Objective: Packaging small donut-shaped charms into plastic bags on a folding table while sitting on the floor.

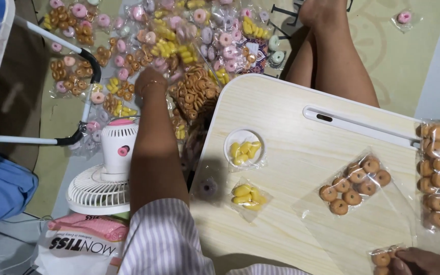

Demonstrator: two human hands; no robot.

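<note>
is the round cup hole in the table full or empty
Partly full: the cup hole holds one clear packet of yellow candies.

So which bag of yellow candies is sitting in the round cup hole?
The upper bag of yellow candies, in the table's round recess. The other yellow bag lies flat below it.

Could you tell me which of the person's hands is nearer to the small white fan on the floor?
Left. The left hand reaches into the heap of packets just above the white fan; the right hand rests on a packet across the table, far off.
</note>
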